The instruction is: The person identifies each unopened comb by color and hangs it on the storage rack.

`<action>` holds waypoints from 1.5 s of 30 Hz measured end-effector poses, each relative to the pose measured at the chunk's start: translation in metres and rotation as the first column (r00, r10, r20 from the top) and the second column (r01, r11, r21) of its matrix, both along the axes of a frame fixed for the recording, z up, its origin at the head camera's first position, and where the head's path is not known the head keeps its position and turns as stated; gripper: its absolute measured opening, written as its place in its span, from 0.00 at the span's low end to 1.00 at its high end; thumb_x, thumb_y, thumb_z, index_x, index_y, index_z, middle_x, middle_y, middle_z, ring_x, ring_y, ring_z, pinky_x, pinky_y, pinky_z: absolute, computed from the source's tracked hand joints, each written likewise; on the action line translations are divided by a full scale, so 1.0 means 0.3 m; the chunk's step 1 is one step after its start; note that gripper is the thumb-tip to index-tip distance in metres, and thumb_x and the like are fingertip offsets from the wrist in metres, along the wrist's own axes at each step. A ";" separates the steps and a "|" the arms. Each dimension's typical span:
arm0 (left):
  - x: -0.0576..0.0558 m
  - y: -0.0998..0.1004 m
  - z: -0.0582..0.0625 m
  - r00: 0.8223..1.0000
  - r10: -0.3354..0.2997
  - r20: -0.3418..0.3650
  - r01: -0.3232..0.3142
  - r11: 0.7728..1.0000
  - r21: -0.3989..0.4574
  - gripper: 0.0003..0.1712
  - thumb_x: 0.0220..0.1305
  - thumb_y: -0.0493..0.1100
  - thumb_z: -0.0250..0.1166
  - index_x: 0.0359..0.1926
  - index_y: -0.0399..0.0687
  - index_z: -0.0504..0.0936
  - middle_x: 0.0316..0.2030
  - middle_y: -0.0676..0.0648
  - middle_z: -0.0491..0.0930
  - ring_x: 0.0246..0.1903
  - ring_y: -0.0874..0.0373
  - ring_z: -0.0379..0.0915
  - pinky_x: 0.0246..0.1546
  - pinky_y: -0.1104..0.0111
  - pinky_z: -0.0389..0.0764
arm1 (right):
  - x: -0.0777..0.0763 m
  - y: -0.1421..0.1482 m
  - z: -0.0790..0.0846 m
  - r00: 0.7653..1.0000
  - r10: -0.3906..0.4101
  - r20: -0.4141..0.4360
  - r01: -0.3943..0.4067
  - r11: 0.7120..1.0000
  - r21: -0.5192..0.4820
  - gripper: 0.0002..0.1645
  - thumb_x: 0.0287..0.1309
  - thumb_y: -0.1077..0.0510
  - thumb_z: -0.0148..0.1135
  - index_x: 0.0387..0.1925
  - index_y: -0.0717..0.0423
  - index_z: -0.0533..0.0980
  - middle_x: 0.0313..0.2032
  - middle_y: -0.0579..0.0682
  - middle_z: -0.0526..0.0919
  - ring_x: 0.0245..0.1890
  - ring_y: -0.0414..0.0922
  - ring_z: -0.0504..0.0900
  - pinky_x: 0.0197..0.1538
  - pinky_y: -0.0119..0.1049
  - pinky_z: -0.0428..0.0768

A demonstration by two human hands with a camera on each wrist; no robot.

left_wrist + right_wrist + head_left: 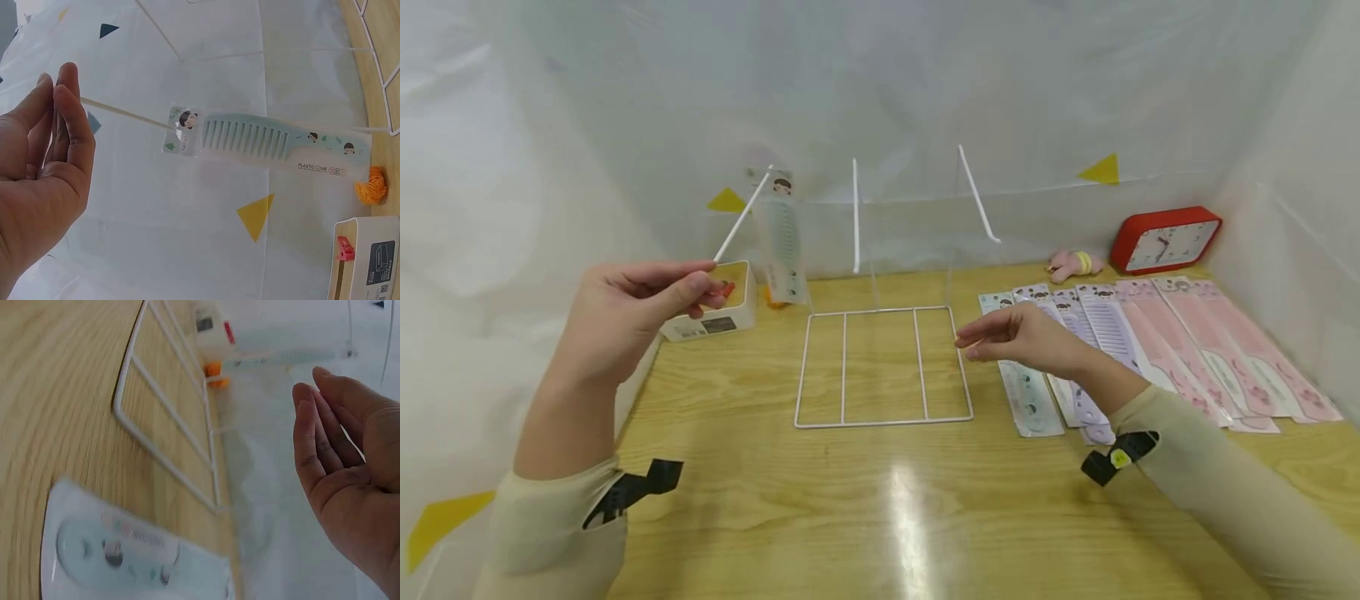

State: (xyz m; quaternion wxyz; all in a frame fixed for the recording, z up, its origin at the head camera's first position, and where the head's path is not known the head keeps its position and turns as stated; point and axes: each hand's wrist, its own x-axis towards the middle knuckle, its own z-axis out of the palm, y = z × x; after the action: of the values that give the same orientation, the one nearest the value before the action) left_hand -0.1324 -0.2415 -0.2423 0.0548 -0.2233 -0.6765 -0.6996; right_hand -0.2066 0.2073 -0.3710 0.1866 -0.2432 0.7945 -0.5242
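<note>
My left hand (706,279) is raised at the left, fingers straight and together, thumb lying along the forefinger. Its fingertips (62,84) sit at the near tip of a thin white rod (741,217); whether they pinch it is unclear. A packaged light-green comb (782,242) hangs far up that rod (125,114), and the comb (250,137) is free of the hand. My right hand (972,342) hovers open and empty, palm (350,462) showing, over a teal comb pack (1033,400) at the left end of a row of packaged combs (1150,350).
A white wire rack base (880,423) lies mid-table, with two more rods rising behind it. A white box (715,321) holding a red clip (345,247) and an orange object (772,298) sit back left. A red clock (1165,240) and pink doll (1075,265) stand back right.
</note>
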 end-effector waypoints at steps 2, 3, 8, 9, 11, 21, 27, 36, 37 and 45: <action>-0.001 0.001 0.001 1.000 -0.002 0.004 0.002 1.000 0.007 0.11 0.66 0.24 0.60 0.47 0.26 0.85 0.31 0.44 0.89 0.32 0.57 0.87 0.33 0.73 0.84 | -0.073 0.035 -0.049 1.000 -0.023 -0.018 0.024 0.999 0.040 0.23 0.60 0.58 0.70 0.55 0.64 0.80 0.52 0.62 0.85 0.46 0.37 0.87 0.49 0.29 0.82; -0.001 0.002 0.001 1.000 -0.002 0.006 0.002 1.000 0.011 0.11 0.66 0.24 0.60 0.46 0.26 0.85 0.31 0.44 0.89 0.32 0.57 0.87 0.33 0.73 0.84 | -0.107 0.052 -0.072 0.999 -0.035 -0.021 0.036 0.998 0.054 0.23 0.60 0.58 0.70 0.55 0.64 0.80 0.52 0.62 0.85 0.45 0.37 0.87 0.48 0.29 0.82; -0.002 0.010 0.001 1.000 0.020 0.020 -0.020 1.000 0.003 0.11 0.65 0.25 0.61 0.46 0.28 0.86 0.31 0.45 0.89 0.31 0.58 0.87 0.33 0.73 0.84 | -0.247 0.114 -0.149 0.994 -0.112 -0.015 0.113 0.990 0.086 0.26 0.61 0.59 0.69 0.59 0.67 0.77 0.55 0.64 0.83 0.43 0.33 0.86 0.48 0.28 0.82; -0.002 0.011 0.002 0.999 0.027 0.024 -0.027 1.000 -0.003 0.11 0.65 0.26 0.62 0.46 0.28 0.86 0.31 0.45 0.89 0.31 0.58 0.87 0.33 0.73 0.84 | -0.270 0.124 -0.158 0.991 -0.130 -0.017 0.131 0.987 0.091 0.27 0.62 0.59 0.69 0.60 0.67 0.76 0.55 0.65 0.82 0.42 0.32 0.86 0.47 0.28 0.82; -0.002 0.013 0.002 0.999 0.038 0.023 -0.038 0.999 -0.017 0.10 0.65 0.26 0.62 0.46 0.29 0.86 0.31 0.46 0.90 0.31 0.58 0.87 0.33 0.73 0.83 | -0.309 0.140 -0.173 0.985 -0.169 -0.030 0.171 0.979 0.114 0.27 0.63 0.59 0.68 0.61 0.66 0.75 0.56 0.65 0.81 0.40 0.31 0.86 0.45 0.27 0.82; 0.011 0.009 0.000 0.998 0.058 0.009 -0.058 0.997 -0.043 0.10 0.65 0.26 0.62 0.45 0.28 0.86 0.31 0.46 0.90 0.31 0.58 0.87 0.32 0.73 0.83 | -0.404 0.177 -0.226 0.963 -0.231 -0.142 0.263 0.922 0.283 0.31 0.59 0.57 0.72 0.63 0.62 0.75 0.58 0.62 0.81 0.61 0.55 0.76 0.55 0.33 0.73; 0.008 0.010 0.004 0.995 0.095 0.028 -0.093 0.992 -0.080 0.10 0.65 0.28 0.64 0.45 0.29 0.87 0.31 0.47 0.90 0.31 0.59 0.87 0.32 0.73 0.83 | -0.424 0.185 -0.249 0.950 -0.240 -0.200 0.299 0.884 0.359 0.39 0.55 0.52 0.75 0.63 0.66 0.73 0.62 0.67 0.75 0.65 0.63 0.70 0.67 0.57 0.67; -0.002 0.009 0.007 0.995 0.091 0.047 -0.087 0.993 -0.077 0.10 0.66 0.29 0.64 0.46 0.31 0.87 0.30 0.48 0.90 0.31 0.59 0.87 0.33 0.73 0.83 | -0.411 0.189 -0.231 0.941 -0.256 -0.221 0.326 0.857 0.398 0.31 0.61 0.50 0.71 0.59 0.66 0.77 0.54 0.66 0.80 0.48 0.55 0.75 0.50 0.46 0.73; -0.002 0.008 0.008 0.995 0.088 0.048 -0.084 0.993 -0.078 0.10 0.66 0.29 0.63 0.46 0.31 0.87 0.30 0.48 0.90 0.31 0.59 0.87 0.32 0.73 0.83 | -0.406 0.195 -0.227 0.941 -0.260 -0.219 0.329 0.859 0.393 0.29 0.62 0.50 0.69 0.58 0.65 0.77 0.54 0.65 0.80 0.47 0.53 0.75 0.48 0.43 0.73; 0.006 0.007 0.015 0.996 0.075 0.047 -0.070 0.994 -0.086 0.11 0.66 0.29 0.63 0.47 0.30 0.86 0.31 0.47 0.90 0.32 0.58 0.88 0.33 0.72 0.83 | -0.326 0.234 -0.118 0.945 -0.231 -0.231 0.302 0.885 0.355 0.26 0.65 0.45 0.66 0.56 0.59 0.80 0.48 0.58 0.84 0.44 0.50 0.75 0.45 0.36 0.75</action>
State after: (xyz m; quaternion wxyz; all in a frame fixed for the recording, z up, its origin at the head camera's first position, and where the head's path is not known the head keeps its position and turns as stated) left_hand -0.1305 -0.2393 -0.2378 0.0539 -0.1831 -0.7141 -0.6735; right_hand -0.3046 0.2776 -0.4063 0.0834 -0.1366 0.9215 -0.3538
